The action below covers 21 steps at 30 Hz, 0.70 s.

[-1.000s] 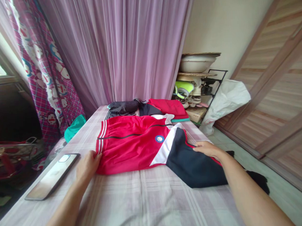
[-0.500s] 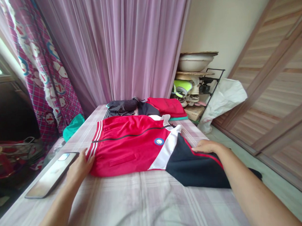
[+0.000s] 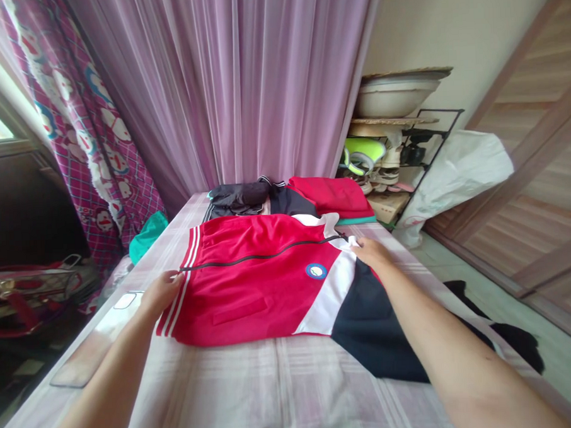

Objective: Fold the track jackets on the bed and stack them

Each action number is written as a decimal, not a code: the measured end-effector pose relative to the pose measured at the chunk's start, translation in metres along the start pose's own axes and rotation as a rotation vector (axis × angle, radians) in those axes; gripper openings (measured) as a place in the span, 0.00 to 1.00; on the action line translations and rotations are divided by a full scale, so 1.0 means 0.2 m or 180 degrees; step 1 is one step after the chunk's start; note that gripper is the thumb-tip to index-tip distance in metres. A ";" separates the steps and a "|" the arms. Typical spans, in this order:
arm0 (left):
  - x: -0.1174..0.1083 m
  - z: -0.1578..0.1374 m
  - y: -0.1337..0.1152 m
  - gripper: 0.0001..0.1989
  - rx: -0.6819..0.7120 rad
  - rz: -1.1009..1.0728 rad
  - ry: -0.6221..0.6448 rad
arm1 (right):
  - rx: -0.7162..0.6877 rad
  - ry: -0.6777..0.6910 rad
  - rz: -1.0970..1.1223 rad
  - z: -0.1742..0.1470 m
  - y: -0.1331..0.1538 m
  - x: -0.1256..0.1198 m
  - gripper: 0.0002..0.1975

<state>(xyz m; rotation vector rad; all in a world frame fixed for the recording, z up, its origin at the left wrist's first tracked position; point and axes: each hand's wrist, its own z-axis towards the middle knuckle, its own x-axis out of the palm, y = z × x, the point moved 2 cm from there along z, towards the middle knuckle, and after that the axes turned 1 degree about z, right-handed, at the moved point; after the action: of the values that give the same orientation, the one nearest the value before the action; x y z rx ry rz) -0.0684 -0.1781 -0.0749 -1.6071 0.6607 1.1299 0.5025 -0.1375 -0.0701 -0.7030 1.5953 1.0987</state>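
Note:
A red track jacket with white and black panels and a round badge lies flat, its dark zip running across it. My left hand pinches the striped hem near the bottom end of the zip. At the collar end, my right hand is closed on the white collar edge of the jacket. The black sleeve stretches toward the right edge of the bed, partly behind my right forearm. Beside my left forearm lies a phone, camera side up.
Folded red clothing and dark clothing lie at the far end of the checked sheet. A rack with shoes and a basin stands behind right, beside a white bag. Curtains hang at the back.
My left hand has moved up along the hem to the zip. My right hand has gone from the sleeve's shoulder seam to the collar. The view has shifted slightly.

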 end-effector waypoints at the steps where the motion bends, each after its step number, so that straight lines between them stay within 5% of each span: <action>1: 0.00 0.00 0.00 0.26 -0.0034 -0.0003 -0.0033 | 0.0080 -0.0052 -0.0089 0.00 -0.02 -0.01 0.19; 8: 0.03 -0.03 -0.07 0.26 0.0013 0.0011 0.0007 | 0.0590 -0.0146 -0.0349 -0.03 -0.27 -0.03 0.21; 13: 0.02 -0.03 -0.16 0.23 0.0181 0.0343 0.0135 | 0.0290 -0.0624 -0.0246 -0.05 -0.23 -0.05 0.30; 16: 0.01 -0.03 -0.17 0.22 0.0161 0.0371 0.0106 | 0.0075 -0.0301 -0.0388 -0.01 -0.16 -0.05 0.31; 21: 0.01 -0.02 -0.14 0.19 0.0149 0.0245 -0.0053 | -0.0019 0.0272 -0.0680 0.05 -0.09 -0.02 0.21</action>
<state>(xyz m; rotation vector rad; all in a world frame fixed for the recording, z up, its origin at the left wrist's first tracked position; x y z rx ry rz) -0.0424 -0.1724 -0.0638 -1.5424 0.7384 1.1740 0.5231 -0.1352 -0.0726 -0.9127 1.5485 0.9279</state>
